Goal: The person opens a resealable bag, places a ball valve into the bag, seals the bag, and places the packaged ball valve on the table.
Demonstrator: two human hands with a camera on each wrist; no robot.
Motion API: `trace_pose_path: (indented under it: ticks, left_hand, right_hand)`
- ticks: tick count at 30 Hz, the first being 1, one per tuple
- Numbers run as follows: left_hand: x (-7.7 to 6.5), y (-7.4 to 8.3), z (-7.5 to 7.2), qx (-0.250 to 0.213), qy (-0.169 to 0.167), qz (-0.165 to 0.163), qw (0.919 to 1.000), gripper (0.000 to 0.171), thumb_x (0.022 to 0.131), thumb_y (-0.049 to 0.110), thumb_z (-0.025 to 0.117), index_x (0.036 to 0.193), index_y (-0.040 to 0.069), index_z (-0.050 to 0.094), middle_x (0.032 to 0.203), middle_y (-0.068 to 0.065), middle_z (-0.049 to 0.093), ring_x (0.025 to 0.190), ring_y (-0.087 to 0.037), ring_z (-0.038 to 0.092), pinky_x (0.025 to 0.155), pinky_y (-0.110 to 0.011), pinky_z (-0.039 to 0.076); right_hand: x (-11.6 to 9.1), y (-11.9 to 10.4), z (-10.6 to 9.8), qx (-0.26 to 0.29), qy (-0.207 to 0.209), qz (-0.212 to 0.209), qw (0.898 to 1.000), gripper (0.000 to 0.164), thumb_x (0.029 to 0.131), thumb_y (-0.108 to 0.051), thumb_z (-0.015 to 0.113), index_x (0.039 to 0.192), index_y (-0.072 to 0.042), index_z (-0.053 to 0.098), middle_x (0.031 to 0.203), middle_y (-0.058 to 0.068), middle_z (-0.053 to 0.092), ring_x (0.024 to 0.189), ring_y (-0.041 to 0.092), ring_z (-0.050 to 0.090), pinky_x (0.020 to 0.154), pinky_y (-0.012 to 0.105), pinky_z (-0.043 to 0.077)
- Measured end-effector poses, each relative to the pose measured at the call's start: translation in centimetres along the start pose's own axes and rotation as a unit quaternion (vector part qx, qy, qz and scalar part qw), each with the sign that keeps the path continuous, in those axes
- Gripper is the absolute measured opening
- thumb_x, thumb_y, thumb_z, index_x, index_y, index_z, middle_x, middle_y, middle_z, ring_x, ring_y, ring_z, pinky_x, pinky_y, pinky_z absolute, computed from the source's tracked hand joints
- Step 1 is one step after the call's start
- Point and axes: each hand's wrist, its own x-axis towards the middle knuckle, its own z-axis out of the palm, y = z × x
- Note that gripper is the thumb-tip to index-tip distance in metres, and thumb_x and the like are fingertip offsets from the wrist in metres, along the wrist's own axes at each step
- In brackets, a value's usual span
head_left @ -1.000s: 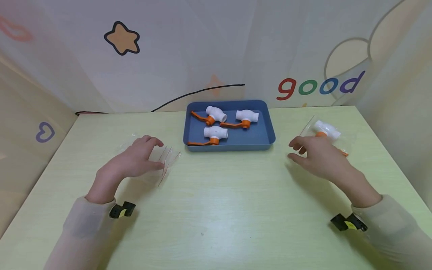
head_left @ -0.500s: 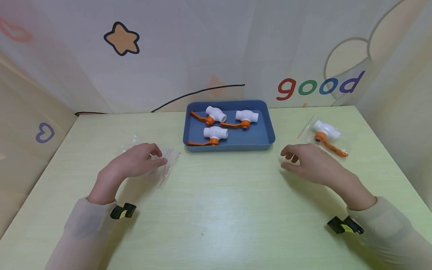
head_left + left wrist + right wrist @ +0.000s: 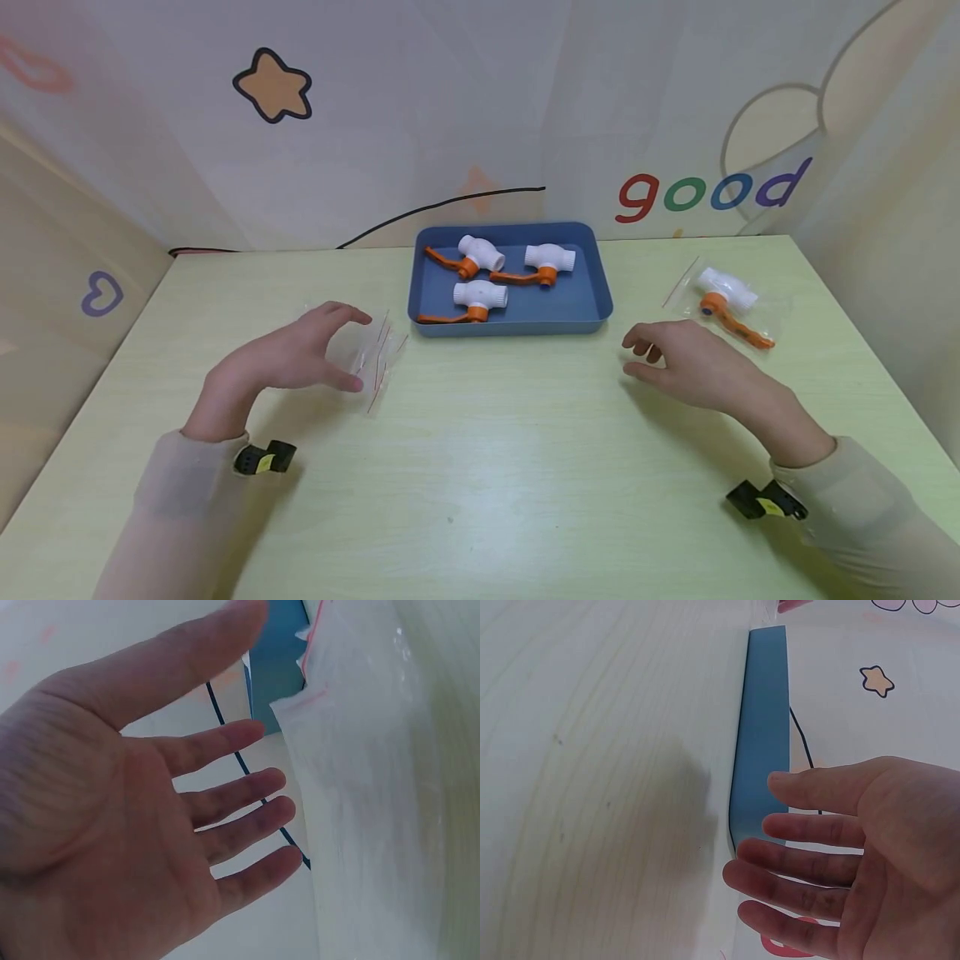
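Observation:
My left hand [image 3: 300, 350] hovers over clear zip bags [image 3: 378, 362] with red seal lines, thumb and fingers spread apart. In the left wrist view its bare palm shows beside the bags [image 3: 367, 787], with nothing held. My right hand [image 3: 693, 367] hangs above the table with loosely bent fingers and holds nothing. Just beyond it lies a white ball valve [image 3: 726, 289] with an orange lever handle, inside a clear bag [image 3: 772, 312]. Several similar bags seem stacked under the left hand, which hides part of them.
A blue tray [image 3: 517, 329] stands at the table's back middle. In it lie three white ball valves with orange handles, such as the front valve [image 3: 480, 293]. Behind the wooden table [image 3: 480, 467] hangs a printed curtain [image 3: 420, 100].
My right hand has drawn left and toward me, uncovering the bagged valve. My left hand closed its fingers somewhat over the bags, then spread them again; the bags shifted slightly right.

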Motion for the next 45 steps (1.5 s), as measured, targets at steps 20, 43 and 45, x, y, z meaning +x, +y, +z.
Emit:
trace_pose_path:
  ticks: [20,43,45]
  left_hand:
    - [1.6,-2.0,-0.3,0.027,-0.048,0.005,0.9985,0.100,0.081,0.010,0.086,0.160,0.005,0.027,0.167,-0.021,0.018,0.152,-0.046,0.012,0.117,-0.067,0.008]
    - [2.4,-1.9,0.1,0.073,0.052,0.023,0.9957,0.098,0.078,0.030,0.092,0.153,-0.003,0.037,0.142,-0.024,0.044,0.133,-0.041,0.042,0.114,-0.063,0.017]
    - [2.4,-1.8,0.1,0.069,0.056,0.023,0.9958,0.096,0.078,0.031,0.092,0.151,-0.003,0.038,0.141,-0.023,0.045,0.132,-0.041,0.043,0.115,-0.063,0.017]
  right_hand:
    - [0.0,-0.2,0.2,0.006,-0.008,0.003,1.000,0.028,0.094,-0.018,0.077,0.117,-0.003,0.072,0.098,0.002,0.071,0.088,0.019,0.065,0.076,0.038,0.057]
    - [-0.2,-0.6,0.2,0.004,0.000,-0.008,1.000,0.026,0.095,-0.019,0.076,0.116,-0.003,0.072,0.099,0.003,0.071,0.090,0.020,0.066,0.077,0.039,0.057]
    - [-0.2,-0.7,0.2,0.004,0.001,-0.011,1.000,0.026,0.095,-0.018,0.076,0.116,-0.003,0.072,0.100,0.003,0.071,0.090,0.020,0.066,0.077,0.039,0.057]
